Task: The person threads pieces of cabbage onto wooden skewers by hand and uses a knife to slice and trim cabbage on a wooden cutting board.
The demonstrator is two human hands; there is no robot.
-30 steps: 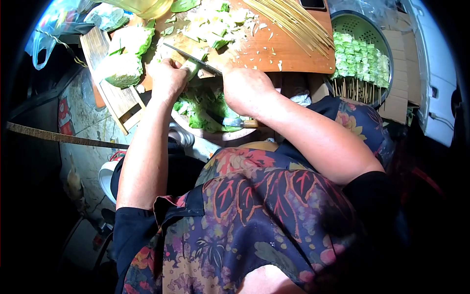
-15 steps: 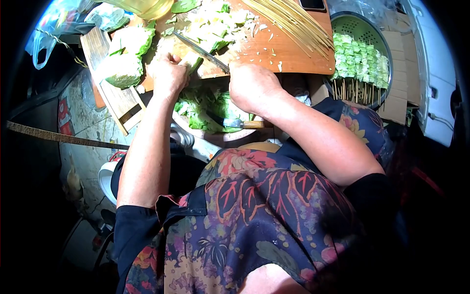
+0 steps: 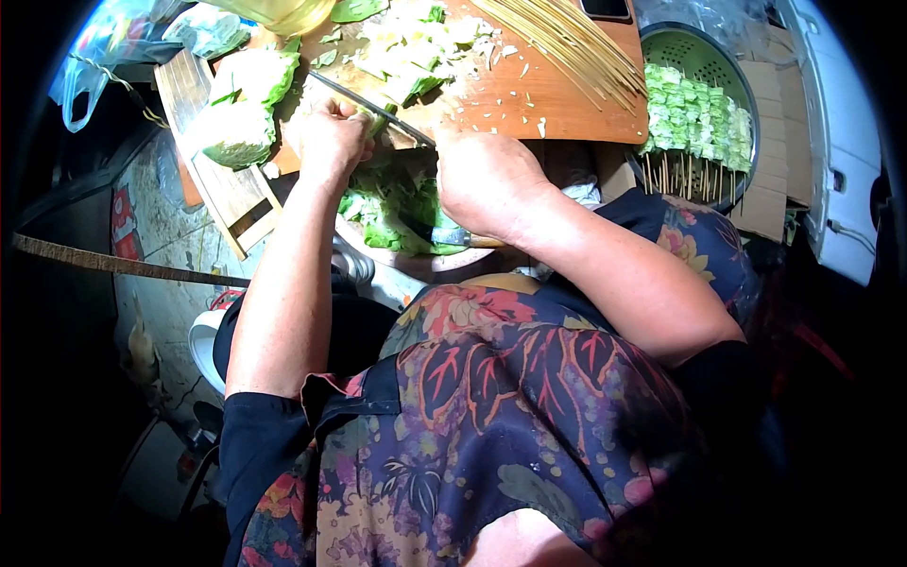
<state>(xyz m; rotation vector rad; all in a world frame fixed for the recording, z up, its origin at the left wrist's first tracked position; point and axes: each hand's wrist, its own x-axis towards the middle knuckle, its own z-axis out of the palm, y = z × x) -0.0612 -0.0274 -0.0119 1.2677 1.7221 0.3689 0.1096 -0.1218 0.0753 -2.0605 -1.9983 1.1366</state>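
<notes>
My right hand (image 3: 489,180) is closed round the handle of a long knife (image 3: 368,107), whose blade slants up and left across the front of the wooden board (image 3: 529,106). Under the blade, my left hand (image 3: 331,137) is closed on a cabbage piece (image 3: 377,126), mostly hidden by the fingers and blade. Chopped cabbage (image 3: 423,49) lies on the board beyond the knife. Below my hands, a bowl (image 3: 378,257) holds green leaves (image 3: 383,217) and a second knife (image 3: 453,236), its handle partly covered by my right hand.
Left of my left hand are larger cabbage pieces (image 3: 241,132) on a slatted wooden stand (image 3: 179,85). Bamboo skewers (image 3: 567,52) lie on the board's right side. A metal colander (image 3: 685,42) at the right holds skewered cabbage (image 3: 694,113). A phone (image 3: 605,8) sits at the back.
The knife has shifted left and slightly down, its blade now over the piece in my left hand. My right hand has lowered and tilted a little. My left hand has barely moved.
</notes>
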